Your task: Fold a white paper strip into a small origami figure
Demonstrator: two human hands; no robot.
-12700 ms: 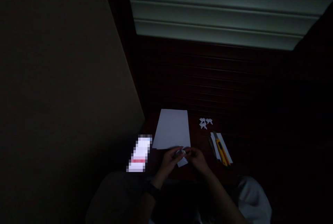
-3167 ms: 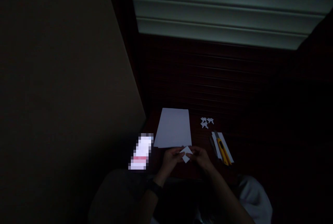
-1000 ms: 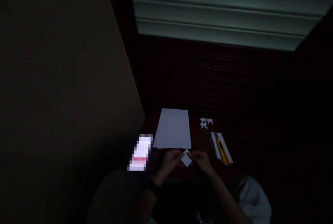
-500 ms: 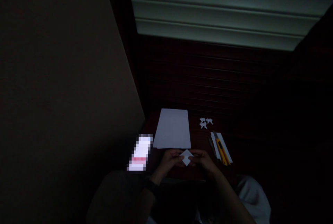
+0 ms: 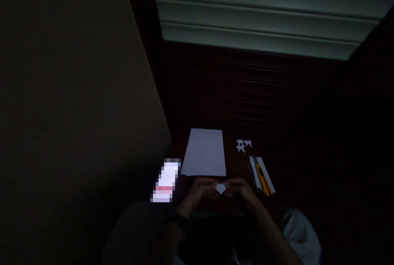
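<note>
A: What is the grip doing?

B: Grasping. The left hand and the right hand pinch one small piece of folded white paper between them, each from its own side.

A: And how are the hands posed?

B: Mirrored. They face each other with fingers curled inward, the tips drawn close together along the top of the piece. It's too dark to place each thumb exactly.

A: Where is the piece itself?

B: Near the middle of the near edge of the bench, its pointed end toward the person. I can't tell whether it touches the surface.

A: The forearms?

B: Both come in over the near edge and converge. There's a dark wristband on the left one.

A: Beyond the hands?

B: White sheets lie flat just past them, reaching toward the far left corner.

A: To the right?

B: Three small folded paper figures cluster by the far right corner. Along the right edge, a yellow cutter lies aslant on a white paper strip, a slim dark object beside it.

A: Left edge?

B: A bright, pixelated rectangle.
</note>
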